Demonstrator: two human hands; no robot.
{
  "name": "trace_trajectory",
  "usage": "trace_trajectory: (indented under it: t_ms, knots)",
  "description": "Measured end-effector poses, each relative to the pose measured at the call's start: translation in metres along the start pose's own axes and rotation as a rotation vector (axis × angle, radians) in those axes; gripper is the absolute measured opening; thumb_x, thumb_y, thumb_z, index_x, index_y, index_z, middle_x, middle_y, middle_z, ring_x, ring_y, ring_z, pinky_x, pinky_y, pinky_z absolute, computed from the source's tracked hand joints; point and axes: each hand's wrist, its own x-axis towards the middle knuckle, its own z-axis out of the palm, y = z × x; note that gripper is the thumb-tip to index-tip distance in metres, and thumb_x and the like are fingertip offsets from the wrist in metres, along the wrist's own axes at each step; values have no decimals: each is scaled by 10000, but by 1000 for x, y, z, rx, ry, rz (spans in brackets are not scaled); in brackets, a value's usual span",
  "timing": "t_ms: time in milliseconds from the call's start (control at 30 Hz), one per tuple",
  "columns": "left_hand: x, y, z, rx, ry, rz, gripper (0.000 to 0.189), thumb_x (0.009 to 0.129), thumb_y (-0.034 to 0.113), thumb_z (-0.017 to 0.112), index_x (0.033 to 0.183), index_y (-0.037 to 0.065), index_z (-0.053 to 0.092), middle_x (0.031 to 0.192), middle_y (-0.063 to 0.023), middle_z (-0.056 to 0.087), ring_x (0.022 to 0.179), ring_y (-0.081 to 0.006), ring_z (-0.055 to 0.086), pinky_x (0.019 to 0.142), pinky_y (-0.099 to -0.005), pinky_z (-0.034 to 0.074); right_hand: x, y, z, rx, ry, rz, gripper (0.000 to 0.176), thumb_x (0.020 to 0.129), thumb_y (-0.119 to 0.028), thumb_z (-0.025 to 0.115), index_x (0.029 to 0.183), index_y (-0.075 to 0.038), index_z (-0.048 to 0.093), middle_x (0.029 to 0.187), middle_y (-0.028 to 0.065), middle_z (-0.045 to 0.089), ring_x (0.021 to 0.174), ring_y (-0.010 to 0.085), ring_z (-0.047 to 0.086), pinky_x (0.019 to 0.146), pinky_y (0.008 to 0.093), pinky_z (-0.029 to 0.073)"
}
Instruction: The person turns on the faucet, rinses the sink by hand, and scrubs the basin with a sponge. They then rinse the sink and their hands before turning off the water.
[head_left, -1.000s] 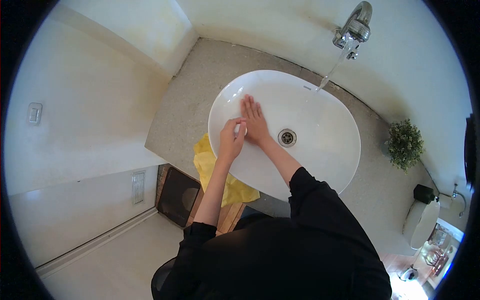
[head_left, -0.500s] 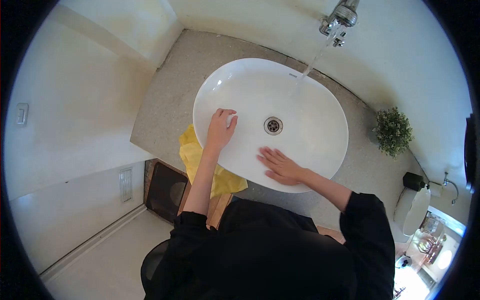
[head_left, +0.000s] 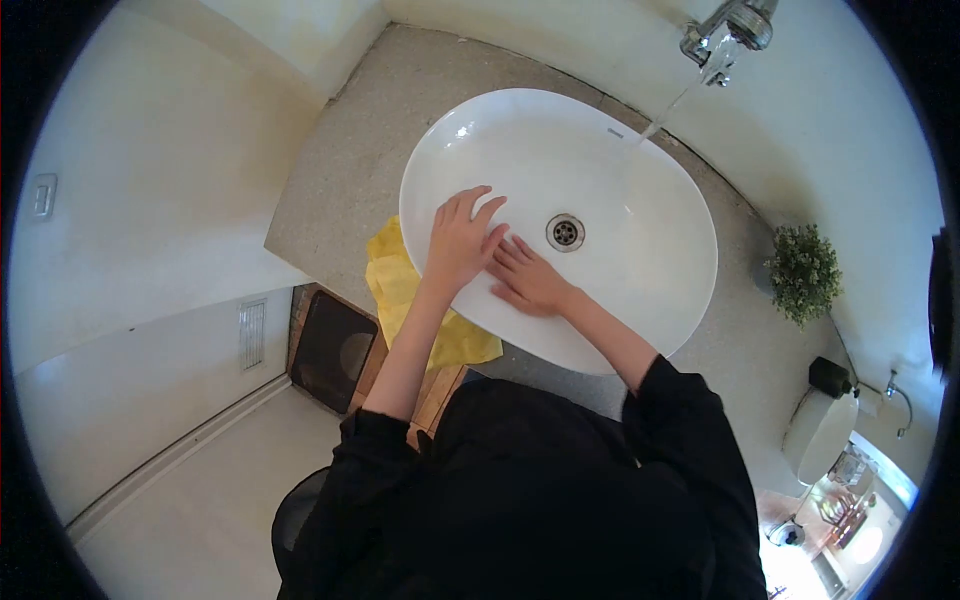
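Note:
Both hands are over the near left part of a white oval sink (head_left: 660,300). My left hand (head_left: 463,240) has its fingers loosely bent and apart; I see nothing in it. Close beside it, my right hand (head_left: 530,280) has its fingers stretched out over the basin, its fingertips near the left thumb. Whether the hands touch each other is hard to make out. The round metal drain (head_left: 565,233) lies just beyond the right fingertips. From the tap (head_left: 745,25), a stream of water (head_left: 690,95) runs into the far side of the basin.
A yellow cloth (head_left: 392,285) hangs over the counter edge beneath my left forearm. To the right, a small potted plant (head_left: 803,275) stands on the grey counter (head_left: 330,200). Farther right are a black box-like object (head_left: 830,376) and a second white basin (head_left: 825,435).
My right hand has slid left and up across the basin towards my left hand. The left hand has spread its fingers and moved slightly right. The view has shifted a little.

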Motion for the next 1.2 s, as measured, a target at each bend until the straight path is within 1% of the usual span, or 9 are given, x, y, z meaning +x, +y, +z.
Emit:
trace_trajectory:
  t_ms: [67, 200, 400, 500, 633, 700, 800, 833, 1200]
  knots:
    - [-18, 6, -24, -4, 176, -21, 339, 808, 94, 639, 1144, 85, 591, 1230, -120, 504, 1087, -319, 507, 915, -418, 394, 12, 5, -5, 40, 68, -32, 571, 980, -378, 345, 1469, -102, 238, 1539, 151, 173, 1426, 319, 148, 1158, 462, 110]
    - [-107, 15, -35, 229, 401, -462, 369, 870, 133, 582, 1212, 16, 512, 1267, -195, 437, 1187, -352, 388, 995, -469, 293, -5, -1, -16, 76, 50, 3, 576, 969, -349, 405, 1464, -98, 252, 1539, 138, 185, 1427, 291, 160, 1157, 453, 127]
    - [-192, 22, 28, 46, -13, -1337, 995, 858, 588, 526, 1449, -55, 49, 1457, -382, 28, 1377, -489, 34, 1099, -571, 66, -69, 6, -37, 24, -106, 94, 576, 967, -358, 413, 1472, -131, 252, 1550, 114, 162, 1438, 272, 124, 1163, 441, 108]
    - [-177, -1, 61, -267, 90, -1636, 1180, 785, 758, 450, 1442, -61, -89, 1457, -399, -85, 1387, -477, -124, 1097, -592, -16, -83, 10, -44, 9, -154, 106, 579, 967, -364, 412, 1475, -139, 249, 1556, 105, 144, 1441, 263, 112, 1165, 433, 99]
    - [-138, -31, 71, -121, 221, -1803, 1185, 784, 737, 482, 1439, -57, -104, 1460, -396, -62, 1389, -472, -118, 1094, -606, 13, -84, 9, -43, -8, -152, 113, 582, 968, -374, 409, 1476, -145, 245, 1559, 98, 133, 1441, 258, 111, 1166, 425, 98]
    - [-125, -43, 76, 67, 127, -1860, 1105, 830, 672, 488, 1450, -48, -77, 1471, -382, -31, 1401, -460, -78, 1101, -599, 56, -84, 10, -42, -15, -142, 105, 583, 968, -381, 404, 1477, -148, 242, 1559, 97, 136, 1441, 257, 113, 1166, 424, 98]
    - [-169, -115, 166, 1293, 161, -1722, 900, 919, 513, 454, 1470, -18, -19, 1491, -347, 33, 1421, -424, 0, 1105, -575, 126, -85, 12, -39, -16, -134, 102, 584, 968, -391, 396, 1478, -152, 240, 1558, 96, 141, 1440, 258, 118, 1167, 422, 98]
    - [-144, -84, 132, 816, 161, -1791, 718, 967, 376, 390, 1480, 7, 50, 1495, -320, 114, 1424, -400, 88, 1096, -557, 193, -86, 13, -40, -16, -132, 103, 583, 968, -394, 393, 1477, -154, 240, 1557, 95, 143, 1439, 259, 119, 1168, 421, 98]
    - [-150, -85, 86, 690, 27, -1248, 930, 871, 537, 507, 1471, -15, 57, 1494, -331, 73, 1425, -412, 31, 1095, -593, 117, -67, 6, -27, 190, -117, -64, 618, 973, -425, 365, 1467, -80, 230, 1546, 143, 152, 1435, 276, 130, 1168, 436, 103]
